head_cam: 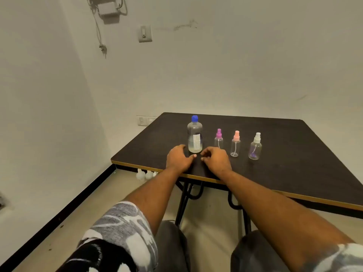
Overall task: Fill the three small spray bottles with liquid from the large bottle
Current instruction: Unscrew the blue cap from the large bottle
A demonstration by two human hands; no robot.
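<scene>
Nearest, a patterned sleeve and grey-clad knees framed the view, with both bare forearms reaching to the near edge of the dark table. The left hand lay palm-down on the tabletop, fingers relaxed and gripping nothing. The right hand rested just beside it, fingers loosely curled, also empty.

Just beyond and between the two hands stood the large bottle, upright, its blue cap on and pale liquid showing in its lower part. To its right, in a row and apart from one another, stood the purple-topped spray bottle, the pink-topped one and the white-topped one. All three were upright with their spray heads on, and they looked empty. Behind the table was a plain wall with a switch plate.

The work appeared not yet begun. The sensible opening would be to steady the large bottle low on its body with one hand and twist the cap with the other. Each spray head would then need lifting straight up, so the dip tube cleared the narrow neck, before a slow pour.
</scene>
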